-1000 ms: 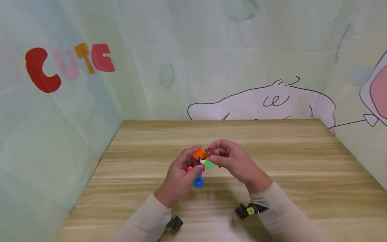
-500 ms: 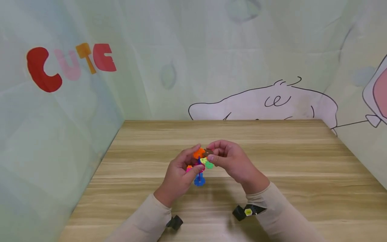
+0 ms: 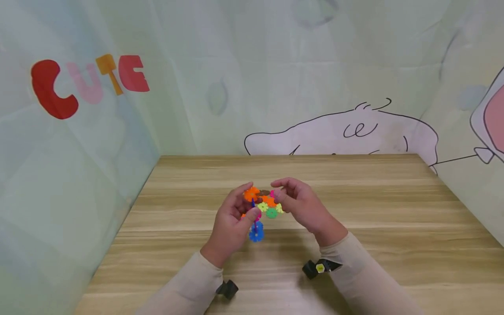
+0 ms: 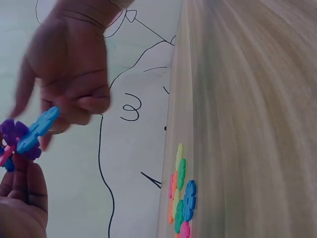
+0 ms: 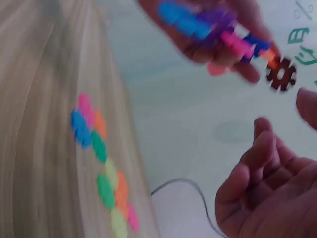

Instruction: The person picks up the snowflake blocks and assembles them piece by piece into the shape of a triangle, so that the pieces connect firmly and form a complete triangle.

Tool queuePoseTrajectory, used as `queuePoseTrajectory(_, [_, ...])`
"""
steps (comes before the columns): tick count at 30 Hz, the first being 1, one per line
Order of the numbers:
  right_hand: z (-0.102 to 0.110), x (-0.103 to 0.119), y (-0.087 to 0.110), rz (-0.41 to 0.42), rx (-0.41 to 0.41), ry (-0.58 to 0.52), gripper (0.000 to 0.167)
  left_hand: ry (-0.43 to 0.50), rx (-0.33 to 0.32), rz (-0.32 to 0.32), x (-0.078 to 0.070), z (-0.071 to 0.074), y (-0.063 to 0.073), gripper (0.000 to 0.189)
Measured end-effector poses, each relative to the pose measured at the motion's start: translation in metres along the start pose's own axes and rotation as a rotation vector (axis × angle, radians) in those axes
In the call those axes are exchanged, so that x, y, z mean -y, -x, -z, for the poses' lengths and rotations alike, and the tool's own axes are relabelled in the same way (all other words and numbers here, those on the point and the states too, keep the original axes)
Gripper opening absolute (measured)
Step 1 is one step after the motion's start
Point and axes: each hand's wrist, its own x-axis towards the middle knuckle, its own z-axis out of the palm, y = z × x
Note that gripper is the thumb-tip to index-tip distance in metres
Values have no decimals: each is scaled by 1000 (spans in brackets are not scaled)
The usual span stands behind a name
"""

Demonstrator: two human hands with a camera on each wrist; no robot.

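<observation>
My left hand (image 3: 232,223) grips a chain of interlocking snowflake discs above the table. An orange disc (image 3: 251,194) tops the chain, and light blue discs (image 3: 256,232) hang at its lower end. Purple discs (image 5: 216,25) and a pink disc (image 5: 237,44) come between, partly hidden by fingers. At the chain's tip a brown disc (image 5: 281,74) sticks out beside the orange one. Just right of it is my right hand (image 3: 305,208), its loosely bent fingers and thumb apart and holding nothing, as the right wrist view shows.
Several loose discs lie on the wooden table (image 3: 189,192) behind the hands, among them an orange disc (image 3: 269,201), a green disc (image 3: 271,213) and a blue disc (image 4: 189,200). A printed cloth wall (image 3: 204,78) stands beyond the table's far edge.
My right hand has let go of the brown disc, which stays on the chain. The left hand has shifted slightly left with the chain, uncovering more of the loose discs behind.
</observation>
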Motion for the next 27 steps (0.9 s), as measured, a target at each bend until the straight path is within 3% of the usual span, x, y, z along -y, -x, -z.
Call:
queuePoseTrajectory(5, [5,-24,-14,-169,-70,293,37,65,-38,-10,1,0,-1,58])
queuePoseTrajectory(10, [11,-45,-18,-242,34,510,46,76,-36,-17,2,0,-1,58])
queuePoseTrajectory(15, [13,-53,-17,-243,168,606,58,81,-25,-10,1,0,-1,58])
queuePoseTrajectory(19, [14,-55,-17,-220,218,660,58,87,-21,-9,-1,0,-1,57])
queuePoseTrajectory(27, [10,-54,-19,-200,146,730,35,78,-25,0,0,0,0,57])
